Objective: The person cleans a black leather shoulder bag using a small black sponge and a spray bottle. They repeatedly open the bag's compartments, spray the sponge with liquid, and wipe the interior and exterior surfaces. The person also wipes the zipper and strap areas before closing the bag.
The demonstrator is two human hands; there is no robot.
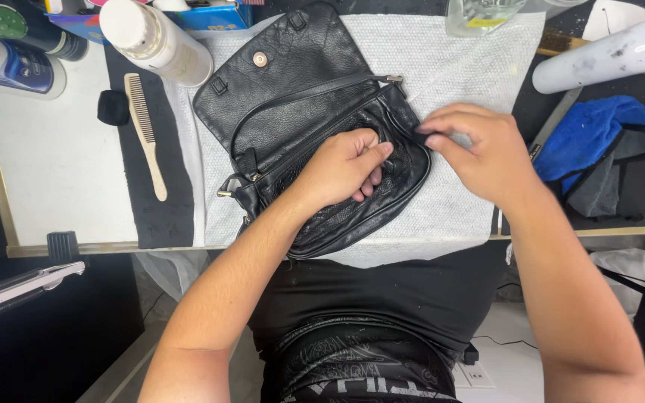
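Note:
A black leather handbag [300, 82] lies on a white cloth [457, 82] with its flap folded open toward the far side. My left hand [345, 168] rests on the bag's front, with fingers curled into the edge of its opening. My right hand [479, 149] pinches the bag's right end near the zip, thumb and fingers closed on the leather. A thin black strap runs across the bag above my left hand.
A wooden comb [145, 130] lies on a dark mat at left. White bottles stand at the back left [157, 37] and back right [606, 56]. A blue cloth [595, 134] lies right of the bag. The table edge [76, 250] runs in front.

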